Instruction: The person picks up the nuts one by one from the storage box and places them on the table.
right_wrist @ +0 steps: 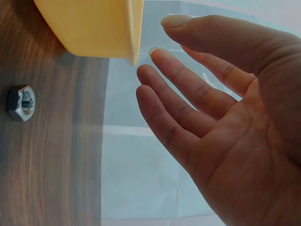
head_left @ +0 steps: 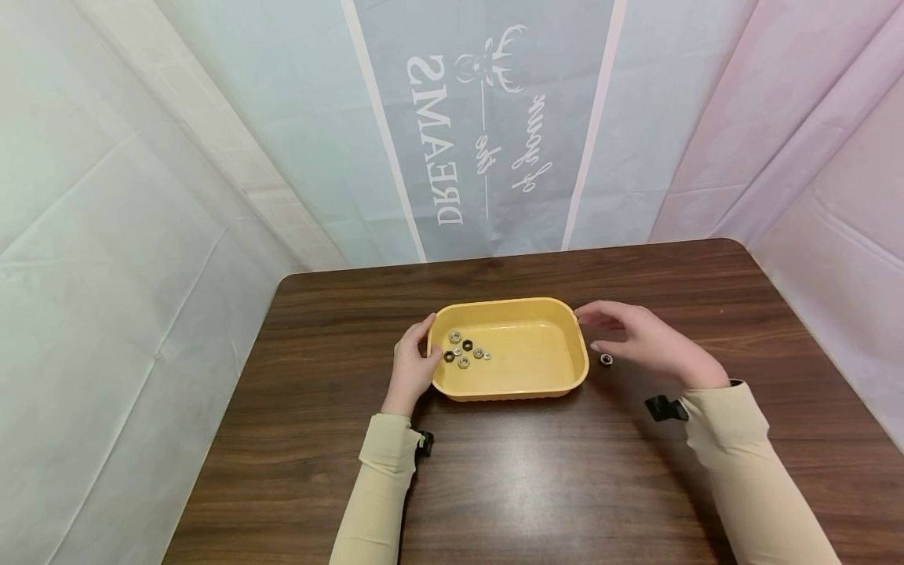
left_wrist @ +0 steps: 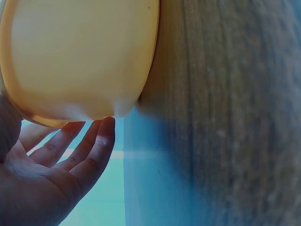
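A yellow plastic tray (head_left: 533, 357) sits on the table, with several metal and black nuts (head_left: 463, 362) gathered at its left end. My left hand (head_left: 412, 365) grips that end, thumb over the rim and fingers along the outer wall. In the left wrist view, fingertips touch the tray's outside (left_wrist: 80, 61). Beyond the tray's right end hovers my right hand (head_left: 646, 345), its fingers loosely bent and holding nothing. The right wrist view shows a small gap between those fingers and the tray wall. One metal nut (head_left: 606, 359) lies on the table beneath the right hand.
The dark wood-grain table (head_left: 515, 486) extends around the tray. A printed fabric curtain (head_left: 494, 157) hangs behind its far edge, with pale sheeting (head_left: 127, 235) on the left. Each wrist carries a black strap mount (head_left: 665, 408).
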`<state>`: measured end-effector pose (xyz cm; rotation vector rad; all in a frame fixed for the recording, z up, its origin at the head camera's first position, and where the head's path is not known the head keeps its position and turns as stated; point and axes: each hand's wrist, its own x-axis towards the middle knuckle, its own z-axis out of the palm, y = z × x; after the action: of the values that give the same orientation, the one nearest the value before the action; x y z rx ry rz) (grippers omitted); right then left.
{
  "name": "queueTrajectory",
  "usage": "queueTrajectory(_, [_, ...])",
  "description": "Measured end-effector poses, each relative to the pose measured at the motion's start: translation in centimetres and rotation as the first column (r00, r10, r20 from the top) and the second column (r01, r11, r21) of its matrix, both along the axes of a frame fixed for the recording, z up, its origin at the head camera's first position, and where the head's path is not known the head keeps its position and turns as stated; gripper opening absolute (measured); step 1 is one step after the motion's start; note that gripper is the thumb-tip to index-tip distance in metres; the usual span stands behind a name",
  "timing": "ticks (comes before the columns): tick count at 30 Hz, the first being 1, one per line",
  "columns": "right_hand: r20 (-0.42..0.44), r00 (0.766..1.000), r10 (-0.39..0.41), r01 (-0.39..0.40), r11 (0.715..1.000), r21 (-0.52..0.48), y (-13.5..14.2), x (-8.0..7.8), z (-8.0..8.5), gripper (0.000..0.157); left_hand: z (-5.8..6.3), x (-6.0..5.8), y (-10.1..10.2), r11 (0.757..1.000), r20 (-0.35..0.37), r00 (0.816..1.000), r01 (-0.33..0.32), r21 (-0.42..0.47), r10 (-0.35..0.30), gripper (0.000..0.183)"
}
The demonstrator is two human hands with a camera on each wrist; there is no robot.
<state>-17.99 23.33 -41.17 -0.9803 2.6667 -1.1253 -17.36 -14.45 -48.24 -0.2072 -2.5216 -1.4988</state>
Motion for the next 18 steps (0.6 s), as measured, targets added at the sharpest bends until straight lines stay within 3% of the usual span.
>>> queueTrajectory(18, [0.002, 0.999, 0.045, -0.045, 0.999, -0.005, -2.6, -0.7, 1.4, 0.049, -0.1, -0.1, 0.0, 1.000, -0.012, 1.000, 0.000, -0.002, 0.000, 0.057])
